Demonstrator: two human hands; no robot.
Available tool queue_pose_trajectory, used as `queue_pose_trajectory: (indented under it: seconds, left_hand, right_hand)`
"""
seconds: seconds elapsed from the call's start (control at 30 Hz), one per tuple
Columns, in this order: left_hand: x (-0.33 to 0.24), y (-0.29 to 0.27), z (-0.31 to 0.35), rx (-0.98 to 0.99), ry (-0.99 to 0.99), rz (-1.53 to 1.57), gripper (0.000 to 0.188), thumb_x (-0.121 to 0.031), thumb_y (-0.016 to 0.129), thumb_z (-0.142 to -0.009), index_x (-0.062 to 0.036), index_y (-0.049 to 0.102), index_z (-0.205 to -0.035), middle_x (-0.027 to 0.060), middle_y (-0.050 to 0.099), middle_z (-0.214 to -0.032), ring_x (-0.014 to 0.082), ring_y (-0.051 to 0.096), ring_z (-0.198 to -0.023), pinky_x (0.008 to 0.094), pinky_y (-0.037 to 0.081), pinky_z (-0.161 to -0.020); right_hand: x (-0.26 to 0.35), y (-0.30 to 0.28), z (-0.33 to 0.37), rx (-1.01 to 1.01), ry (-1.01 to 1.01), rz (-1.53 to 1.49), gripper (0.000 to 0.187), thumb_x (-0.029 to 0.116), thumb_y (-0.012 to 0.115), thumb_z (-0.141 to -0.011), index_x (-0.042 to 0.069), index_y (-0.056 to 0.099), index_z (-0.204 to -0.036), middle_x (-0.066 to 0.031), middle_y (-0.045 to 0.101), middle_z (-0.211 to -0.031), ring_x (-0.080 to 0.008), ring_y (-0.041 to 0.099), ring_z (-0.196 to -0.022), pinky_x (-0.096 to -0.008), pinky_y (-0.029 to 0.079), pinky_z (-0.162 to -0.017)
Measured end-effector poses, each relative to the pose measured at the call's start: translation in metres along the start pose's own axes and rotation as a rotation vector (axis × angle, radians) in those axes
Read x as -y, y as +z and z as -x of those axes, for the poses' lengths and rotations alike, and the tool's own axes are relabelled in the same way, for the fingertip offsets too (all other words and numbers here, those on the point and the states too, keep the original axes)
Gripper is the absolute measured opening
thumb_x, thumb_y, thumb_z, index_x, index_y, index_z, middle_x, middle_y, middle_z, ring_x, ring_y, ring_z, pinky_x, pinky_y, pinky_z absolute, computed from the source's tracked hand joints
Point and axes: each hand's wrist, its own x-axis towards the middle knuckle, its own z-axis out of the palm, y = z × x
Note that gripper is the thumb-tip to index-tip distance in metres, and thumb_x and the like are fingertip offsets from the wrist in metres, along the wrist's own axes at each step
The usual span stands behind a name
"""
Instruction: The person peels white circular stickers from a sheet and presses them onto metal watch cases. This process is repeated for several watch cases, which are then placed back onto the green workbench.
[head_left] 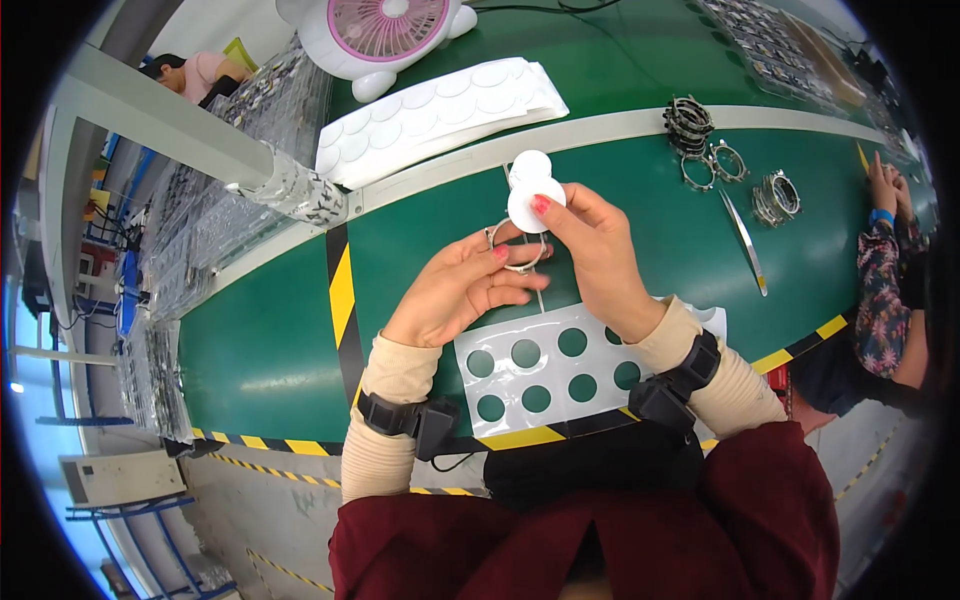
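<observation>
My left hand (452, 290) pinches a thin metal ring (522, 269) between thumb and fingers, above the green bench. A flat white disc (537, 207) is gripped by my right hand (610, 260), its thumb pressed on the disc's face. The disc sits just above the ring's upper edge; whether they touch I cannot tell. A smaller-looking white round piece (531, 163) shows just beyond the disc; its support is hidden. Below my hands lies a white sheet with round holes (508, 383), partly covered by my right forearm.
Sheets of white round stickers (430, 120) lie beyond, near a pink-and-white fan (388, 35). Tweezers (742, 243), a ring stack (688, 122) and more rings (776, 198) are to the right. A metal post (180, 115) stands left. A co-worker's floral sleeve (875, 275) is far right.
</observation>
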Motion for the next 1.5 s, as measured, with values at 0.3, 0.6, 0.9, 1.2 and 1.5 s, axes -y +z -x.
queue_pose_trajectory:
  seconds: [0.3,0.6,0.9,1.2,1.5]
  left_hand:
    - [0.016,-0.005,-0.008,-0.02,0.104,0.44,0.043,-0.028,0.039,-0.097,0.0027,0.035,-0.127,0.02,0.051,-0.119,0.0308,0.05,-0.115,0.0392,0.045,-0.098]
    - [0.024,0.003,-0.012,-0.193,0.082,0.434,0.039,-0.035,0.045,-0.095,-0.0017,0.048,-0.114,0.0129,0.056,-0.111,0.0219,0.056,-0.104,0.0384,0.048,-0.093]
    - [0.025,0.003,-0.012,-0.223,0.069,0.431,0.037,-0.034,0.045,-0.095,-0.0018,0.051,-0.111,0.0112,0.058,-0.107,0.0189,0.058,-0.099,0.0387,0.049,-0.092]
    - [0.024,0.004,-0.012,-0.232,0.062,0.428,0.036,-0.034,0.045,-0.094,-0.0015,0.051,-0.11,0.0112,0.058,-0.107,0.0188,0.059,-0.099,0.0392,0.049,-0.092]
    - [0.023,0.005,-0.01,-0.188,0.074,0.413,0.032,-0.032,0.046,-0.095,-0.0031,0.051,-0.108,0.0113,0.058,-0.107,0.0195,0.059,-0.1,0.0396,0.049,-0.09]
  right_hand:
    - [-0.015,-0.004,-0.001,0.024,0.182,-0.004,0.012,0.014,0.059,-0.088,0.002,0.06,-0.086,-0.0024,0.061,-0.086,-0.0059,0.053,-0.077,-0.0201,0.042,-0.07]
    - [-0.018,0.006,0.005,0.001,0.11,0.028,0.018,0.005,0.064,-0.082,0.001,0.051,-0.094,-0.007,0.062,-0.084,-0.0083,0.058,-0.077,-0.0207,0.046,-0.067]
    - [-0.025,0.004,0.003,-0.005,0.025,0.169,0.025,0.002,0.065,-0.079,0.001,0.046,-0.095,-0.0083,0.063,-0.08,-0.0062,0.056,-0.067,-0.0193,0.045,-0.056]
    - [-0.026,0.002,0.003,0.023,0.015,0.248,0.021,0.002,0.065,-0.079,0.002,0.046,-0.09,-0.0062,0.062,-0.077,-0.004,0.054,-0.064,-0.0186,0.042,-0.054]
    - [-0.018,0.002,0.002,0.024,0.125,0.294,0.022,0.003,0.062,-0.083,0.001,0.049,-0.1,-0.0063,0.062,-0.085,-0.0071,0.058,-0.076,-0.0184,0.047,-0.063]
